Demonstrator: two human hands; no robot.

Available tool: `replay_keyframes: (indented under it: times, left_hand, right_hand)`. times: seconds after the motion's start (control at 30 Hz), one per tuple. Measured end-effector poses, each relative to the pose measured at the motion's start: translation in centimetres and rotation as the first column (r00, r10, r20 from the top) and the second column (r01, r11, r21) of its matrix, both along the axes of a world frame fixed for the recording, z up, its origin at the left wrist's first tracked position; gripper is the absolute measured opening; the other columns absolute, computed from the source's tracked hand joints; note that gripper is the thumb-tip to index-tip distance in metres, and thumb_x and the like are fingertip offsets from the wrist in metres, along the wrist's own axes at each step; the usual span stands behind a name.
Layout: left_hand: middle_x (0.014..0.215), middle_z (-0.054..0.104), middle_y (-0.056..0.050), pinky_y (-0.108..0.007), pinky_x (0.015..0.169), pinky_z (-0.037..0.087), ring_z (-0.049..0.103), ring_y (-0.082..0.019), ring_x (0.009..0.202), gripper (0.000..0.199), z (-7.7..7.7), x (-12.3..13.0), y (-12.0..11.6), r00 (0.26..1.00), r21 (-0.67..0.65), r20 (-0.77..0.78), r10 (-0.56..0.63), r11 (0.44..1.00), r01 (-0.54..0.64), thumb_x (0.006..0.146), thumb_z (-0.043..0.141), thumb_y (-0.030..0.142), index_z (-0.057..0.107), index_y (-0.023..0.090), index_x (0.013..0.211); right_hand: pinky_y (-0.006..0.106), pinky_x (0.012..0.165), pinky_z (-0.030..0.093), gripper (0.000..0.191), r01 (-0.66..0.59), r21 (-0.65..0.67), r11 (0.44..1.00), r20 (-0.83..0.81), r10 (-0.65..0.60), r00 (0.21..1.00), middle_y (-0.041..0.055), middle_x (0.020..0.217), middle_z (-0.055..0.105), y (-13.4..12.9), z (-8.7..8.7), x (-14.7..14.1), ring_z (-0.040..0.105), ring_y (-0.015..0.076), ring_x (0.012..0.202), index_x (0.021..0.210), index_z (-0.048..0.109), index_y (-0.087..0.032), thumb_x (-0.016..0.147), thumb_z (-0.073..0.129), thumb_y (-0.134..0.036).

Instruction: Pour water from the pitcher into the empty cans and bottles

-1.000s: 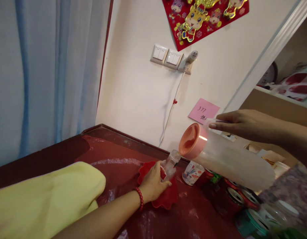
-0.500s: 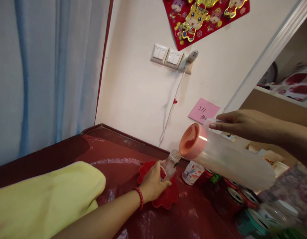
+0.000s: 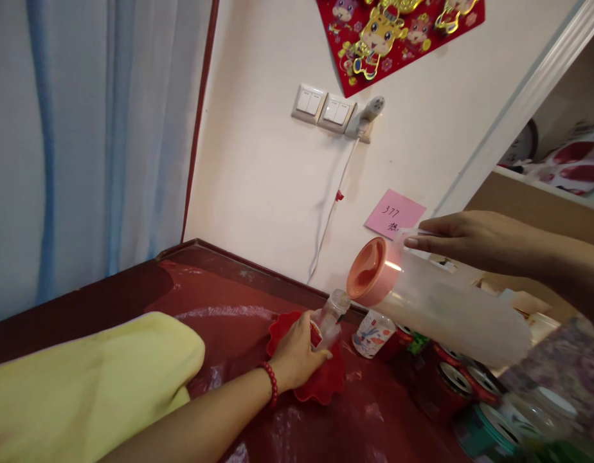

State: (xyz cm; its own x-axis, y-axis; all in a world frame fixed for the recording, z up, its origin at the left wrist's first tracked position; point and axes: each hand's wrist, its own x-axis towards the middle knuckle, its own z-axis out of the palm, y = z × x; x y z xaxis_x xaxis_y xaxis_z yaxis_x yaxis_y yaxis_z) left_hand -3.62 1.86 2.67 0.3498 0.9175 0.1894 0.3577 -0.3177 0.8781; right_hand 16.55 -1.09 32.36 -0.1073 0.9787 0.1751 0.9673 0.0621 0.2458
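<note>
My left hand (image 3: 299,354), with red beads at the wrist, is wrapped round a clear glass bottle (image 3: 332,316) with a red label. The bottle stands slightly tilted over a red scalloped dish (image 3: 326,379). My right hand (image 3: 456,238) grips the handle of a translucent pitcher (image 3: 451,308) with an orange lid (image 3: 374,273). Tipped to the left, the pitcher has its lid end close above the bottle's mouth. A stream of liquid between them cannot be made out.
A patterned paper cup (image 3: 373,333) stands right of the dish. Several opened cans (image 3: 451,382) and a clear jar (image 3: 538,411) crowd the lower right. A yellow cloth (image 3: 99,386) lies on the dark red table (image 3: 220,289) at left. Behind is a wall with a hanging cord (image 3: 330,215).
Almost nothing differs. Both hands, the bottle and the tipped pitcher keep nearly the same places, and the view has shifted only a touch.
</note>
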Motion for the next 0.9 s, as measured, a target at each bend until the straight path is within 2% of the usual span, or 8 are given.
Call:
replay_keyframes:
  times: [0.23, 0.5, 0.9]
  left_hand:
    - [0.127, 0.06, -0.009, -0.033, 0.093, 0.044, 0.059, -0.025, 0.11, 0.061, -0.07, -0.06, -0.05, 1.0, -0.005, 0.004, -0.003, 1.0, 0.003, 0.072, 0.07, 0.028, 0.044, 0.021, 0.127]
    - [0.129, 0.059, -0.009, -0.031, 0.097, 0.042, 0.056, -0.025, 0.116, 0.062, -0.09, 0.0, 0.05, 1.0, -0.005, 0.009, -0.001, 1.0, 0.001, 0.072, 0.07, 0.028, 0.045, 0.021, 0.128]
    - [0.125, 0.062, -0.009, -0.032, 0.094, 0.043, 0.059, -0.025, 0.109, 0.063, 0.02, -0.01, -0.02, 1.0, -0.017, 0.003, -0.001, 1.0, 0.001, 0.072, 0.07, 0.026, 0.044, 0.021, 0.129]
  right_hand:
    - [0.037, 0.062, 0.039, 0.074, -0.003, 0.0, 1.0, 0.008, 0.003, 1.0, -0.0001, 0.061, 0.055, 0.17, 0.03, -0.4, 0.054, 0.0221, 0.062, 0.064, 0.047, -0.025, 0.073, 0.022, -0.094]
    - [0.036, 0.06, 0.038, 0.073, -0.011, 0.006, 1.0, 0.023, 0.011, 1.0, -0.0006, 0.059, 0.052, 0.14, -0.01, 0.05, 0.052, 0.0209, 0.06, 0.062, 0.046, -0.025, 0.074, 0.023, -0.093]
    - [0.036, 0.059, 0.036, 0.076, -0.024, 0.008, 1.0, 0.044, 0.023, 0.999, -0.0001, 0.059, 0.051, 0.17, 0.07, -0.4, 0.051, 0.021, 0.06, 0.062, 0.045, -0.025, 0.072, 0.018, -0.095]
